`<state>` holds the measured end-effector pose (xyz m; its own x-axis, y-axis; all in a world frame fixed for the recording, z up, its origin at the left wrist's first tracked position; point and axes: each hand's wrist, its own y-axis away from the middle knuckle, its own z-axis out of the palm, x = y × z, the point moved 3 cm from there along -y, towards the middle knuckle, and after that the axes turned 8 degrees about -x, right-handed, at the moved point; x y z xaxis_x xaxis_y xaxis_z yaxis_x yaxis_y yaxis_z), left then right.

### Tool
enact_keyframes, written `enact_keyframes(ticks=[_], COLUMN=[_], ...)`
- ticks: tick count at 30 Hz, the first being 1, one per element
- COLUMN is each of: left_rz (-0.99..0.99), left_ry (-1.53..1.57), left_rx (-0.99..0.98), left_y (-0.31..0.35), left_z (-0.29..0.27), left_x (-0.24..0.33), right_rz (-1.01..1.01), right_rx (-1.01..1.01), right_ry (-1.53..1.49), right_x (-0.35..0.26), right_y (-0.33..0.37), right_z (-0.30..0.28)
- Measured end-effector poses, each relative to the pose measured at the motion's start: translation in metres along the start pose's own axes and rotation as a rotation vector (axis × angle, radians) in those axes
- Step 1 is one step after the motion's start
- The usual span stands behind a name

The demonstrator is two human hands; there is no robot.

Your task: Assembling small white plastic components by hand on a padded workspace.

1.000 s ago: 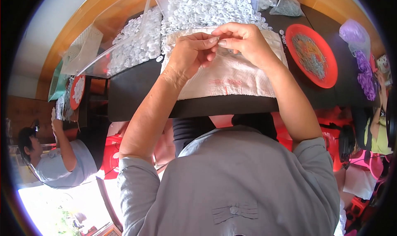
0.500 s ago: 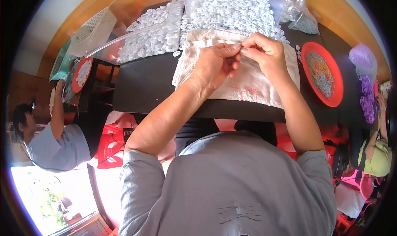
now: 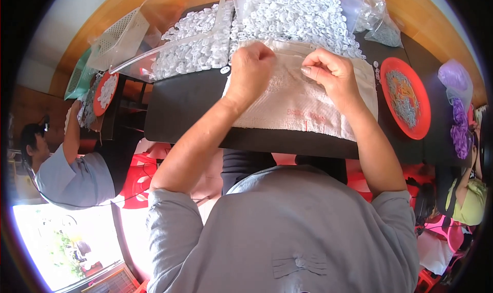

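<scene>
A pale towel point(image 3: 287, 105) lies on the dark table, with both hands above it. My left hand point(image 3: 250, 73) is over its left side, back turned up, near a heap of small white oval plastic pieces with holes point(image 3: 290, 16). Its fingers curl in, and what they hold, if anything, is hidden. To the right, my right hand point(image 3: 333, 77) has thumb and forefinger drawn together in a pinch, the other fingers folded. Anything between those tips is too small to make out. The two hands are apart.
Right of the towel stands a red plate point(image 3: 425, 123) of small grey metal bits and some orange ones. A clear plastic bin point(image 3: 149, 56) with more white pieces is at the left. Plastic bags point(image 3: 380, 26) lie far right. At the left sits another person point(image 3: 77, 170) near a red plate.
My hands were together, fingertips meeting over the towel. Now they are parted: the left has moved left and turned its back up, while the right stays nearly in place, still pinched.
</scene>
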<state>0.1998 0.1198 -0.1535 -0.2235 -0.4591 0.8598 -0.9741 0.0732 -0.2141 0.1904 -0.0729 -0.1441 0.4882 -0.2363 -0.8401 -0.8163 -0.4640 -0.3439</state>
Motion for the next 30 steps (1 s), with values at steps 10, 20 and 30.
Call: enact_keyframes(ticks=[10, 20, 30], left_rz=[-0.012, 0.062, 0.179], left_ry=[-0.631, -0.518, 0.291], left_rx=[-0.182, -0.090, 0.006], left_y=[-0.041, -0.043, -0.020], left_z=[-0.015, -0.013, -0.008], left_x=[-0.017, -0.021, 0.015], right_rz=[0.053, 0.092, -0.102], right_rx=[0.019, -0.005, -0.067], right_ry=[-0.023, 0.015, 0.281], right_x=[0.012, 0.018, 0.015], right_y=[-0.002, -0.002, 0.000], right_z=[0.001, 0.006, 0.016])
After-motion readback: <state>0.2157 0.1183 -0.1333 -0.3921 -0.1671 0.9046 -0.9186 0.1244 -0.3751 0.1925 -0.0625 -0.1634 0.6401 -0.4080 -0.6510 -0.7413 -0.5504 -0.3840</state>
